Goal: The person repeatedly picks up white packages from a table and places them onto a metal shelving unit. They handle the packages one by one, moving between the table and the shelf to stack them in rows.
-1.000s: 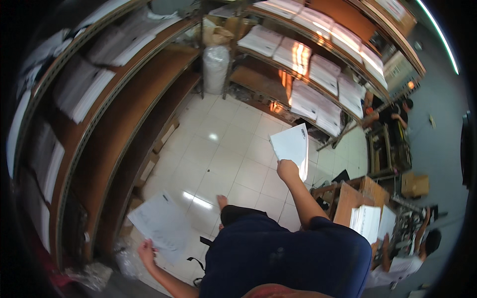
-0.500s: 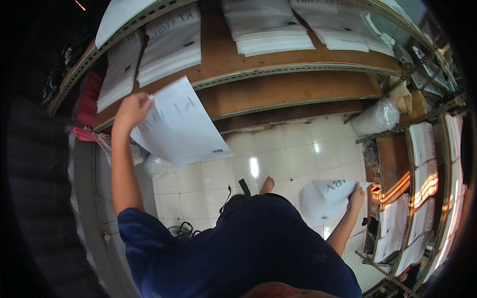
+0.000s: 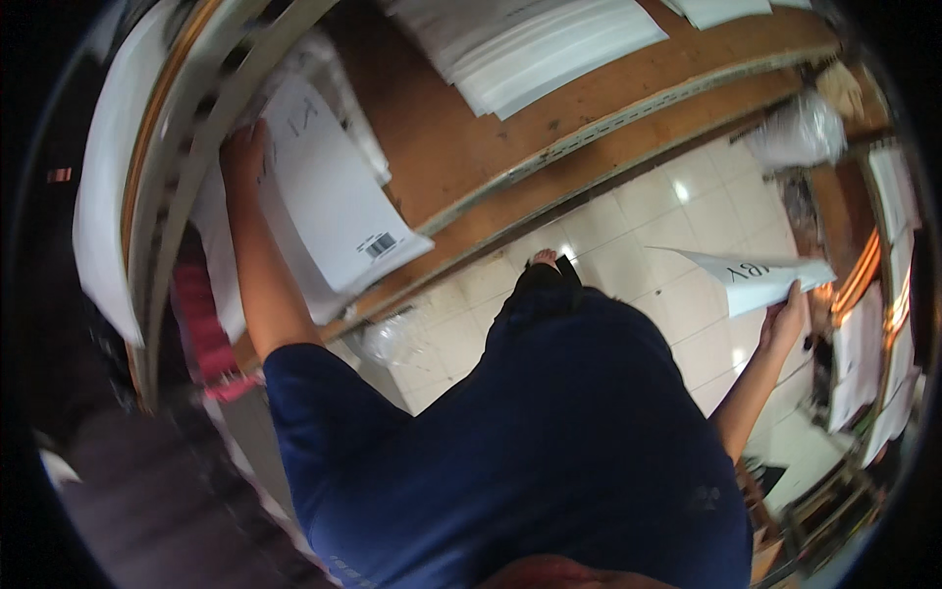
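Note:
My left arm reaches up to the shelf at the left, and my left hand (image 3: 245, 152) grips the far left end of a white printed sheet (image 3: 339, 191). That sheet lies slanted over the white stack on the shelf, its barcode corner sticking out past the shelf's front edge. The fingers there are shadowed and partly hidden. Out to the right, my right hand (image 3: 785, 319) pinches the lower edge of another white printed sheet (image 3: 760, 280), which curves in the air above the tiled floor.
A brown shelf (image 3: 432, 147) with a perforated metal edge runs across the top, bearing stacks of white sheets (image 3: 559, 54). Clear plastic wrap (image 3: 800, 133) bulges at the far right, beside another rack of stacked sheets (image 3: 859, 368). A metal upright (image 3: 182, 211) stands close left of my arm.
My left hand has carried its sheet up and forward from the air onto the shelf stack. The right hand's sheet has swung up and curled. My view has turned and moved nearer the left shelf.

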Tool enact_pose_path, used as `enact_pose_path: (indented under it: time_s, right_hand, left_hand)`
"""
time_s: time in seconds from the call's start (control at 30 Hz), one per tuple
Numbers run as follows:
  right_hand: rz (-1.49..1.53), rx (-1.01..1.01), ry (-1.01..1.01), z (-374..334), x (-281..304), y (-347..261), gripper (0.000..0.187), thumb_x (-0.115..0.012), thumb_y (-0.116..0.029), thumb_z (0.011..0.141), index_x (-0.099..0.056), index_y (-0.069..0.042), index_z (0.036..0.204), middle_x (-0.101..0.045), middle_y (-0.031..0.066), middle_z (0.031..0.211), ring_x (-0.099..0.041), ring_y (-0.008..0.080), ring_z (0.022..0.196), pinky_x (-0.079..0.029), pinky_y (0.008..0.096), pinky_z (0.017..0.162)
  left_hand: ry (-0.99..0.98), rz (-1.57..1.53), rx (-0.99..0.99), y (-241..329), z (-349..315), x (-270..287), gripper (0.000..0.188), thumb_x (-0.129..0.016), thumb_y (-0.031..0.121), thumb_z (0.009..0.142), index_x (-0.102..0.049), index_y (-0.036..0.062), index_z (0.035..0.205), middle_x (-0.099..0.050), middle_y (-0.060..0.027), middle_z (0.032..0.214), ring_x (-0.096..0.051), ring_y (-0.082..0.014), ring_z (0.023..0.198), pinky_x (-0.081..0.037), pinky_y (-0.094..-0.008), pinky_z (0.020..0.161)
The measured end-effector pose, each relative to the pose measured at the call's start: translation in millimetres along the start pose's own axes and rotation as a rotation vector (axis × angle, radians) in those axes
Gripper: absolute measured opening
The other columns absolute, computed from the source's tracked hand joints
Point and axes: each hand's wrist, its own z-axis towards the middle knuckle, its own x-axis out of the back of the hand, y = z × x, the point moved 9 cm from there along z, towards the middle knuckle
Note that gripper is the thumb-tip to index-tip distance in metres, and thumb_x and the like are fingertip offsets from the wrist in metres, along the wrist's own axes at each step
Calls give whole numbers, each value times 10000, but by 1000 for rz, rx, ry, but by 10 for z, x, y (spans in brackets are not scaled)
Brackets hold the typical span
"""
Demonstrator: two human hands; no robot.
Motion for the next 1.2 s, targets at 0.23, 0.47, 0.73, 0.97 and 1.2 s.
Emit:
enact_pose_path:
  time_s: [0.23, 0.47, 0.73, 0.97, 1.2]
  right_hand:
    - [-27, 111, 209, -644, -76, 140, 370, -525, -260, 969, -527, 34, 1193, -600, 84, 1076, -592, 175, 947, -483, 312, 829]
    - [63, 124, 392, -1183, 85, 388, 376, -547, -229, 959, -511, 43, 1216, -592, 105, 1112, -588, 185, 980, -485, 313, 833]
    - [113, 89, 569, -1763, 745, 589, 384, -557, -200, 951, -494, 54, 1231, -581, 129, 1171, -584, 213, 1042, -491, 333, 867]
    - [-853, 45, 545, -2469, 1832, 299, 436, -432, -412, 962, -602, -14, 905, -464, 40, 693, -423, 183, 651, -393, 362, 659]
    - [-825, 40, 523, -3086, 2543, 36, 383, -510, -327, 946, -642, 32, 973, -659, 151, 783, -611, 223, 693, -486, 357, 680]
  left_hand:
    - [-11, -40, -17, -722, 1139, -815, 467, -491, 416, 899, -599, 70, 1193, -573, -194, 1230, -524, -370, 1154, -389, -426, 996]
    - [-77, 28, -179, -348, 1632, -836, 358, -508, 282, 874, -620, 51, 1124, -584, -174, 1215, -533, -355, 1138, -394, -423, 990]
    - [-73, 148, -695, 1476, 848, -239, 250, -528, 128, 846, -644, 30, 1045, -595, -150, 1197, -545, -338, 1121, -399, -421, 983]
    - [-311, -416, -882, 2816, -225, 355, 182, -490, -43, 812, -634, -16, 921, -643, -155, 1041, -604, -317, 993, -458, -379, 916]
    - [-1133, -1349, -1036, 5431, -3437, 942, 153, -509, 84, 957, -616, -12, 1010, -656, -116, 1009, -617, -171, 925, -484, -303, 843]
